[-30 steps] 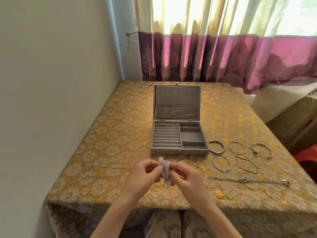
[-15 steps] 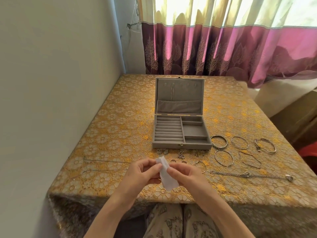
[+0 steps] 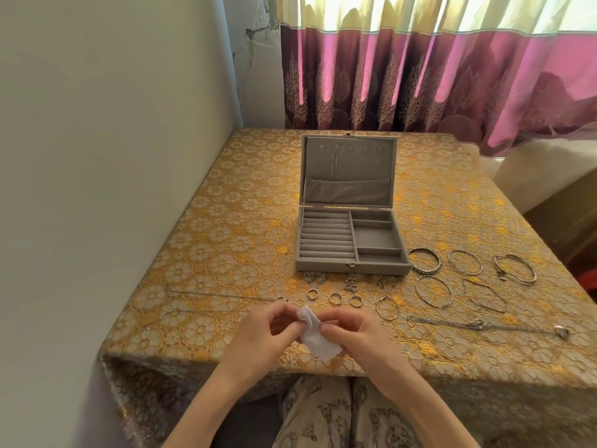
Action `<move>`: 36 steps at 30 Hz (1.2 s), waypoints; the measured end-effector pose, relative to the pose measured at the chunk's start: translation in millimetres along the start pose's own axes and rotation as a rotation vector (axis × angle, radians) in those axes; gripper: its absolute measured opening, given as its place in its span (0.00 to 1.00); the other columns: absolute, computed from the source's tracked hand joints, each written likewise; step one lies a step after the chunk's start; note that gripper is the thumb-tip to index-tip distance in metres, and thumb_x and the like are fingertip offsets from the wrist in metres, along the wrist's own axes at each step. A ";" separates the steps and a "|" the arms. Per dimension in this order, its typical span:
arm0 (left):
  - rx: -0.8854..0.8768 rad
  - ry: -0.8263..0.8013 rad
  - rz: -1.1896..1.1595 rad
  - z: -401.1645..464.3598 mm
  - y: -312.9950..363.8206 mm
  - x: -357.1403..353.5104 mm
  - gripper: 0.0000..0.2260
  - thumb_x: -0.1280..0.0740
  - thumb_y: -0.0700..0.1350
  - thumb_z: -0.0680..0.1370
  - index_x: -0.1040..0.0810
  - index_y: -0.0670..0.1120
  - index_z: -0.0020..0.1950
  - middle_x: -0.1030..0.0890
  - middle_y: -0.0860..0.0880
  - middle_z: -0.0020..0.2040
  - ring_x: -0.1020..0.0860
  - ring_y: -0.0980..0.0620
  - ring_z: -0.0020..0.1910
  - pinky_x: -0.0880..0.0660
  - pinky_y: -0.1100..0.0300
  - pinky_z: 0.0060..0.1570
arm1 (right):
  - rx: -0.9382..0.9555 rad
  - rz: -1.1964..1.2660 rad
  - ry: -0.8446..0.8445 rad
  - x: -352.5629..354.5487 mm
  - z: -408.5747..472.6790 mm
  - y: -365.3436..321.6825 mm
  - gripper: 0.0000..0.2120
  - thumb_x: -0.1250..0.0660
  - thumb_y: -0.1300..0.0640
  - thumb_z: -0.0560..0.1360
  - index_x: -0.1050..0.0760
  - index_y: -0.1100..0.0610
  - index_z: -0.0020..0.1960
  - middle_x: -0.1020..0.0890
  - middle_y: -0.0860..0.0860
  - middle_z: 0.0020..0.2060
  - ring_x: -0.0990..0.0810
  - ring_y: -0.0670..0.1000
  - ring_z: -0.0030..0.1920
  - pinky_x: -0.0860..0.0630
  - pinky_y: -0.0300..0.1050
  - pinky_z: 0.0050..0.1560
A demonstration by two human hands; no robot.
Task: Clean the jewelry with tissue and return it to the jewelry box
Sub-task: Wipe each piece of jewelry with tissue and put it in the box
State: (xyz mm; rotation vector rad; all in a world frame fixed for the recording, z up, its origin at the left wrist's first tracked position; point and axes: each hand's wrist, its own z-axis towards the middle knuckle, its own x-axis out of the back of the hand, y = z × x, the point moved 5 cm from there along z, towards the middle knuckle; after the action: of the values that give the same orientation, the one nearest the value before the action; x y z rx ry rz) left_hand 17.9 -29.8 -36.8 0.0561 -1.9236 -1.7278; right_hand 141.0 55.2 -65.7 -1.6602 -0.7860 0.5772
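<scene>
Head view. A small crumpled piece of white tissue is held above the near edge of the surface, which is covered with a gold floral cloth. The left hand pinches the upper fold of the tissue between thumb and curled fingers; the right hand is clamped on its lower part in the same way. Whether a small piece of jewelry is wrapped inside the tissue cannot be told.

The open grey velvet-lined jewelry box stands at the middle of the surface, its lid upright and its compartments apparently holding nothing. Small silver rings and earrings lie between the box's front wall and the hands. Silver bangles are spread towards the right edge, a silver chain bracelet lies near the right part of the near edge, and a thin silver necklace chain stretches towards the left edge.

Risks, as judged: because the hands work over the near edge, a small item slipping from the tissue could fall off the surface into the lap; thin tissue may tear or snag on a setting; a wrist swept forward could scatter the rings just beyond the hands.

Pose: both forearms are brought in from below, with the wrists level and the fingertips meeting at the tissue.
</scene>
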 end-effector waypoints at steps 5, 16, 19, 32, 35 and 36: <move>-0.159 0.074 0.096 -4.7 -5.4 -2.2 0.06 0.30 0.37 0.73 0.20 0.49 0.43 0.19 0.56 0.40 0.20 0.56 0.40 0.22 0.58 0.42 | -0.052 0.141 0.036 4.9 0.7 7.2 0.06 0.37 0.68 0.74 0.21 0.61 0.45 0.21 0.55 0.35 0.23 0.49 0.35 0.29 0.43 0.35; -0.131 0.091 0.407 27.9 -27.1 24.7 0.06 0.35 0.41 0.77 0.22 0.52 0.50 0.23 0.57 0.48 0.25 0.62 0.45 0.25 0.64 0.52 | -0.041 0.166 0.130 19.6 5.8 7.9 0.06 0.35 0.60 0.73 0.23 0.62 0.40 0.20 0.55 0.37 0.24 0.49 0.33 0.28 0.38 0.31; -0.039 0.092 0.544 52.2 -42.0 37.7 0.08 0.36 0.49 0.77 0.23 0.51 0.54 0.25 0.56 0.49 0.27 0.58 0.50 0.27 0.58 0.57 | -0.013 0.027 0.155 19.0 10.3 2.7 0.13 0.32 0.51 0.69 0.24 0.62 0.42 0.20 0.56 0.36 0.24 0.48 0.33 0.28 0.37 0.32; 0.018 0.071 0.727 68.8 -48.4 25.1 0.02 0.35 0.51 0.76 0.25 0.54 0.44 0.31 0.55 0.47 0.35 0.55 0.54 0.38 0.56 0.58 | 0.006 -0.033 0.238 12.8 13.8 1.5 0.10 0.31 0.63 0.72 0.22 0.54 0.52 0.19 0.50 0.45 0.20 0.46 0.45 0.25 0.33 0.38; 0.024 0.066 0.659 69.2 -45.7 30.5 0.05 0.39 0.49 0.78 0.30 0.56 0.42 0.28 0.57 0.47 0.32 0.56 0.54 0.38 0.55 0.58 | 0.005 -0.023 0.233 14.1 14.5 0.0 0.07 0.32 0.64 0.72 0.21 0.54 0.47 0.18 0.51 0.42 0.21 0.46 0.41 0.25 0.34 0.36; 0.046 0.083 0.542 69.6 -41.2 36.4 0.06 0.39 0.48 0.79 0.30 0.56 0.42 0.26 0.57 0.46 0.29 0.55 0.52 0.33 0.55 0.57 | 0.004 -0.020 0.229 15.5 14.7 -1.0 0.06 0.32 0.64 0.72 0.21 0.55 0.46 0.18 0.52 0.41 0.21 0.47 0.39 0.26 0.34 0.35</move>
State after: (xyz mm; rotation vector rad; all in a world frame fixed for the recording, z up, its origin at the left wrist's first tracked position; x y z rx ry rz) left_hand -55.4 12.2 -63.5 -0.3407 -1.7131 -1.2962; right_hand 140.2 76.5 -67.5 -1.6779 -0.6335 0.3662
